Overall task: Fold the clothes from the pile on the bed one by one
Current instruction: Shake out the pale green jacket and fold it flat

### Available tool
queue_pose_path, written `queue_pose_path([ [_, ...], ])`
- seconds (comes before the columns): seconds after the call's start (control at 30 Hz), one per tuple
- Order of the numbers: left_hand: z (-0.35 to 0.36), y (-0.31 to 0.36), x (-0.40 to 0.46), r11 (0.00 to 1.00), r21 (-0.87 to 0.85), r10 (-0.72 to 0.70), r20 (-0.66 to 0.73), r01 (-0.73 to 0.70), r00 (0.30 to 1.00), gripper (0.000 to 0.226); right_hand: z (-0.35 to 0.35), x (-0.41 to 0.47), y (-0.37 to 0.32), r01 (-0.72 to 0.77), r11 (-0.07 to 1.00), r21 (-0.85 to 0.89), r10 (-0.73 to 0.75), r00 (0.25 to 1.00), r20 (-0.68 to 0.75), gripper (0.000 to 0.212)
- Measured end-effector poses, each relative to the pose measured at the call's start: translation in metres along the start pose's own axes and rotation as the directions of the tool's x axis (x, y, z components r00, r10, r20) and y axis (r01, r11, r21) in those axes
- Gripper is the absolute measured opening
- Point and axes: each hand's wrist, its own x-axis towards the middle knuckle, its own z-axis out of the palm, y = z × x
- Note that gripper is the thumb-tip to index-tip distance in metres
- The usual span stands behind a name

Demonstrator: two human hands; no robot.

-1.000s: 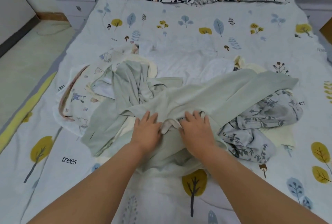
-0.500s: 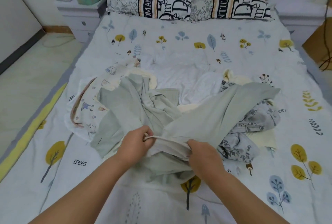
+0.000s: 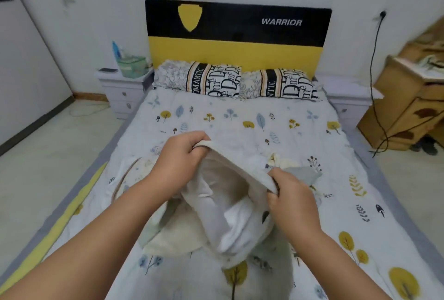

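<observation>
While lifted, garment [image 3: 223, 203] between hands [image 3: 179, 155]

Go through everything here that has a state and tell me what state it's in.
Left hand: grips the garment's edge.
Right hand: pinches the same edge.
Pale green garment: lifted, unfolded, hanging open.
Clothes pile: unfolded, on the bed.
Nightstand drawers: closed.
Black cable: plugged into the wall.

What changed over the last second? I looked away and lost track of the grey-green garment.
Both hands, left and right, went from pressing flat on the grey-green garment to gripping its pale band edge and lifting it off the pile toward the camera. The bed and pillows stayed put.
</observation>
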Motion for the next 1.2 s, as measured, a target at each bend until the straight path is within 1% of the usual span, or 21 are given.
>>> queue_pose_path([
  [0.07, -0.016, 0.036, 0.001, 0.997, -0.027, 0.074, -0.077, -0.076, 0.994, 0.028, -0.021, -0.004, -0.009, -0.035, 0.999, -0.042, 0.034, 0.999, -0.015, 0.03],
  [0.13, -0.03, 0.062, 0.001, 0.991, -0.053, 0.114, -0.152, -0.124, 0.982, 0.028, -0.037, -0.01, -0.014, -0.082, 0.993, -0.086, 0.084, 0.996, 0.026, 0.033],
  [0.17, -0.037, 0.072, 0.0, 0.99, -0.061, 0.115, -0.18, -0.128, 0.977, 0.027, -0.046, -0.013, -0.016, -0.101, 0.99, -0.097, 0.106, 0.993, 0.056, 0.031],
  [0.23, -0.048, 0.087, -0.001, 0.99, -0.088, 0.091, -0.206, -0.111, 0.974, 0.028, -0.064, -0.019, -0.019, -0.142, 0.989, -0.047, 0.146, 0.984, 0.099, 0.032],
  [0.3, -0.055, 0.099, -0.006, 0.989, -0.117, 0.062, -0.203, -0.087, 0.977, 0.032, -0.083, -0.025, -0.023, -0.155, 0.988, 0.008, 0.154, 0.986, 0.063, 0.034],
  [0.4, -0.066, 0.115, -0.014, 0.986, -0.149, 0.036, -0.214, -0.069, 0.976, 0.02, -0.114, -0.029, -0.035, -0.158, 0.98, 0.121, 0.164, 0.985, -0.049, 0.038],
  [0.47, -0.078, 0.127, -0.02, 0.989, -0.126, 0.051, -0.23, -0.082, 0.972, 0.014, -0.139, -0.03, -0.044, -0.166, 0.963, 0.214, 0.193, 0.975, -0.113, 0.039],
  [0.5, -0.085, 0.131, -0.022, 0.993, -0.077, 0.075, -0.222, -0.094, 0.972, 0.012, -0.152, -0.028, -0.047, -0.165, 0.948, 0.273, 0.209, 0.968, -0.141, 0.037],
  [0.57, -0.1, 0.14, -0.028, 0.992, 0.081, 0.11, -0.142, -0.099, 0.984, 0.013, -0.181, -0.026, -0.057, -0.162, 0.911, 0.379, 0.244, 0.953, -0.181, 0.035],
  [0.63, -0.114, 0.149, -0.035, 0.979, 0.178, 0.101, -0.025, -0.095, 0.995, 0.017, -0.208, -0.026, -0.067, -0.103, 0.938, 0.33, 0.196, 0.945, -0.262, 0.031],
  [0.67, -0.12, 0.153, -0.039, 0.982, 0.16, 0.099, 0.007, -0.099, 0.995, 0.019, -0.22, -0.026, -0.072, -0.064, 0.954, 0.293, 0.157, 0.939, -0.307, 0.03],
  [0.73, -0.129, 0.162, -0.046, 0.996, 0.006, 0.09, 0.004, -0.09, 0.996, 0.021, -0.235, -0.029, -0.082, -0.006, 0.966, 0.26, 0.1, 0.932, -0.35, 0.025],
  [0.83, -0.133, 0.178, -0.058, 0.973, -0.209, 0.095, -0.038, -0.101, 0.995, 0.025, -0.238, -0.041, -0.092, -0.016, 0.979, 0.204, 0.081, 0.946, -0.315, 0.021],
  [0.9, -0.127, 0.192, -0.066, 0.957, -0.265, 0.116, -0.024, -0.118, 0.993, 0.028, -0.229, -0.054, -0.1, -0.015, 0.978, 0.21, 0.066, 0.969, -0.238, 0.022],
  [0.97, -0.115, 0.206, -0.075, 0.953, -0.272, 0.145, 0.014, -0.136, 0.989, 0.024, -0.215, -0.072, -0.112, 0.048, 0.943, 0.329, -0.038, 0.999, -0.035, 0.015],
  [1.0, -0.107, 0.212, -0.08, 0.951, -0.273, 0.162, 0.042, -0.144, 0.986, 0.021, -0.206, -0.082, -0.121, 0.069, 0.908, 0.414, -0.12, 0.988, 0.099, 0.018],
  [1.03, -0.098, 0.217, -0.084, 0.952, -0.267, 0.175, 0.073, -0.15, 0.982, 0.019, -0.195, -0.09, -0.128, 0.077, 0.876, 0.475, -0.198, 0.957, 0.21, 0.032],
  [1.07, -0.089, 0.219, -0.088, 0.955, -0.257, 0.18, 0.1, -0.15, 0.978, 0.021, -0.183, -0.095, -0.133, 0.091, 0.869, 0.486, -0.246, 0.932, 0.265, 0.046],
  [1.1, -0.08, 0.219, -0.091, 0.956, -0.256, 0.179, 0.121, -0.143, 0.976, 0.021, -0.172, -0.097, -0.135, 0.097, 0.874, 0.475, -0.248, 0.931, 0.266, 0.051],
  [1.13, -0.073, 0.217, -0.095, 0.954, -0.271, 0.172, 0.132, -0.131, 0.976, 0.021, -0.162, -0.098, -0.138, 0.096, 0.884, 0.457, -0.219, 0.95, 0.224, 0.044],
  [1.2, -0.068, 0.207, -0.101, 0.933, -0.344, 0.154, 0.118, -0.105, 0.981, 0.021, -0.154, -0.099, -0.142, 0.068, 0.903, 0.424, -0.128, 0.985, 0.116, 0.007],
])
